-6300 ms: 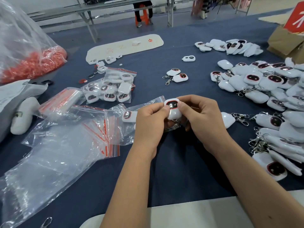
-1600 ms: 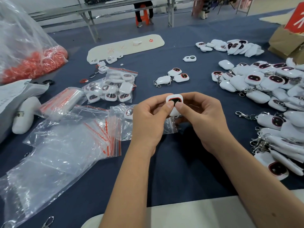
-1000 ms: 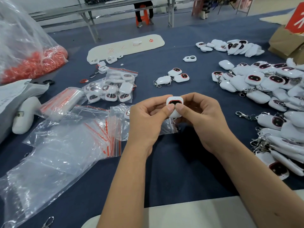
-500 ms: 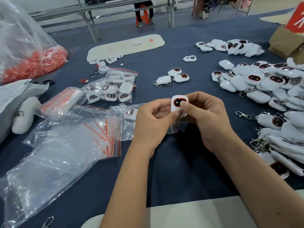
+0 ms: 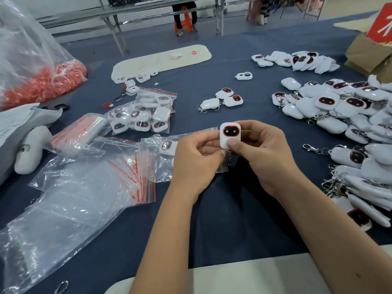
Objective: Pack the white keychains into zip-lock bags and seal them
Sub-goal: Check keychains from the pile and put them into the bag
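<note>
Bright even light, glare on plastic bags, edges bowed, perhaps slightly soft

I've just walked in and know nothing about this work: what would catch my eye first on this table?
Probably the white keychain with a dark, red-rimmed face, held up at the centre between the left hand and right hand. Next, the big heap of keychains along the right side, and the clear zip-lock bags with red strips spread on the left.
</note>
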`<state>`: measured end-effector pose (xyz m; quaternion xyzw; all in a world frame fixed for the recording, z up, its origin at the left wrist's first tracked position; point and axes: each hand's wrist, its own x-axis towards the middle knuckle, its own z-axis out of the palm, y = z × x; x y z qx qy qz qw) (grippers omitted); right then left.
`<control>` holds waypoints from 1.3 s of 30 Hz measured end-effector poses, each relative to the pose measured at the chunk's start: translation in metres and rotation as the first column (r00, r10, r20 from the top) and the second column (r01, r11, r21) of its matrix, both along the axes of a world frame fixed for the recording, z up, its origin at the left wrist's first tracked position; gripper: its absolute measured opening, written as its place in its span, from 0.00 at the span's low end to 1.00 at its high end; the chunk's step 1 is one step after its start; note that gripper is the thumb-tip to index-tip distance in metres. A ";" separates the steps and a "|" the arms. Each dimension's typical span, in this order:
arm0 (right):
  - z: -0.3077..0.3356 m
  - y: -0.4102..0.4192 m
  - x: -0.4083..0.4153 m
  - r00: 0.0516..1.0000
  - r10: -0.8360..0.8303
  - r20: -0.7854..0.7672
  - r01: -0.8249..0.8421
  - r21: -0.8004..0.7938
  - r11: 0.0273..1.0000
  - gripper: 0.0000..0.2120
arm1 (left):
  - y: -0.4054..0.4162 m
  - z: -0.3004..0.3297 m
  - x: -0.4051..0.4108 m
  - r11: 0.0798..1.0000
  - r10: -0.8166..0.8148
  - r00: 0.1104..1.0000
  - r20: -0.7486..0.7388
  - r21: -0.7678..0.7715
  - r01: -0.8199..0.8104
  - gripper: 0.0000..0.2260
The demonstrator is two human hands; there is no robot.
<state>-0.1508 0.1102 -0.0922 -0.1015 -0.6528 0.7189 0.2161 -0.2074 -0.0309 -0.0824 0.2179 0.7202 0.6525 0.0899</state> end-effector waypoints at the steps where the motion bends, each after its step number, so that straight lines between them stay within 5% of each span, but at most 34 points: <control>1: 0.000 -0.001 0.000 1.000 -0.006 0.007 0.006 -0.002 1.000 0.13 | 0.000 0.001 0.001 1.000 0.007 1.000 -0.015 -0.009 -0.007 0.19; 10: -0.001 -0.001 -0.002 0.982 -0.187 0.011 0.187 0.020 0.982 0.10 | 0.006 -0.004 0.002 0.899 0.308 0.923 -0.229 -0.247 -0.361 0.08; 17: 0.000 0.002 -0.003 0.969 -0.245 -0.034 0.243 -0.053 0.968 0.07 | 0.006 -0.003 0.005 0.825 0.286 0.882 -0.374 -0.372 -0.425 0.18; 21: 0.000 -0.002 -0.005 0.976 -0.212 -0.046 0.205 -0.135 0.969 0.06 | 0.005 -0.001 0.005 0.810 0.264 0.885 -0.383 -0.411 -0.419 0.12; 24: 0.002 -0.006 -0.004 0.987 -0.155 -0.053 0.143 -0.178 0.974 0.07 | 0.005 -0.001 0.005 0.822 0.319 0.879 -0.356 -0.357 -0.443 0.06; 31: 0.004 -0.012 -0.002 0.997 -0.066 -0.050 0.060 -0.100 0.993 0.06 | 0.007 0.001 0.004 0.914 0.343 0.920 -0.189 -0.159 -0.373 0.09; 39: 0.003 -0.015 0.002 0.997 0.010 0.080 -0.040 0.374 0.927 0.02 | 0.009 0.009 0.008 0.884 0.433 0.819 -0.378 0.002 -0.467 0.09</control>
